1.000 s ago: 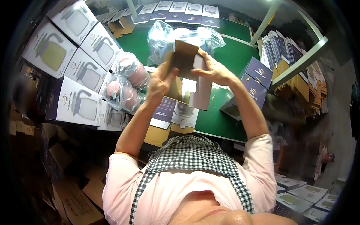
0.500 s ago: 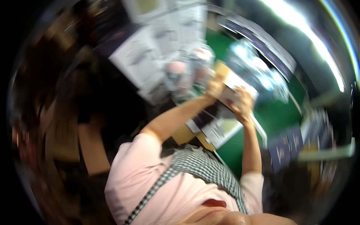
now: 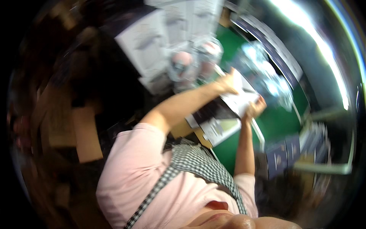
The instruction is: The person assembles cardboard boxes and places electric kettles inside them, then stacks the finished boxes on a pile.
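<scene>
A white and dark printed cardboard box lies on the green tabletop in front of me. Its white top panels are up at the far end, between my hands. My left hand grips the left edge of these panels, one finger reaching up and the others partly hidden and blurred. At the right edge, my right hand is closed on the panel, fingers curled around its corner. A printed side with a pale yellowish patch shows at the box's near end.
Two plastic-wrapped pinkish items stand beyond my left arm, before tall white printed boxes. Clear plastic-wrapped things lie at the far right. Dark blue boxes are at right, by a pale rail. Brown cardboard is at left.
The tan flap near my left hand no longer shows. My right hand has shifted down and outward along the white panel, and my left hand has moved slightly up. The view has shifted a little.
</scene>
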Demonstrator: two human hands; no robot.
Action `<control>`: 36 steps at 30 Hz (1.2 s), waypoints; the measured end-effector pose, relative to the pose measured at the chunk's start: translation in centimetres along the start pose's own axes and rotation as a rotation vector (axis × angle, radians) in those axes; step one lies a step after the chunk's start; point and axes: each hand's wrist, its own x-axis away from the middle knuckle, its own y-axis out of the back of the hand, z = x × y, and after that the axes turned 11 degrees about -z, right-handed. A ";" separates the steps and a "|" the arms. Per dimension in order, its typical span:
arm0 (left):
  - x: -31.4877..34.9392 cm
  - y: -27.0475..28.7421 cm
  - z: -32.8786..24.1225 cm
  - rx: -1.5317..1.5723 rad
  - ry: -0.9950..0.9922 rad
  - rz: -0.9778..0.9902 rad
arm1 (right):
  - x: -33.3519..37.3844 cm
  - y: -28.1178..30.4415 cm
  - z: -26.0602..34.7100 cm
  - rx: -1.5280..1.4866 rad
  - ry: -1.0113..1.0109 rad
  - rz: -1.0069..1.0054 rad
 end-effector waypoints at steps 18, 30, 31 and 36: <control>17.4 12.6 13.8 0.857 0.419 -0.192 | -0.5 10.9 18.6 -0.445 -0.287 0.565; 9.5 -8.3 7.9 0.574 0.068 0.606 | 9.3 20.0 9.4 0.861 0.776 0.609; 10.0 -9.0 6.6 0.601 0.053 0.628 | 8.9 20.8 9.5 0.925 0.681 0.623; 12.5 -5.0 -9.4 0.402 -0.202 0.798 | 10.9 22.9 9.6 0.894 0.522 0.540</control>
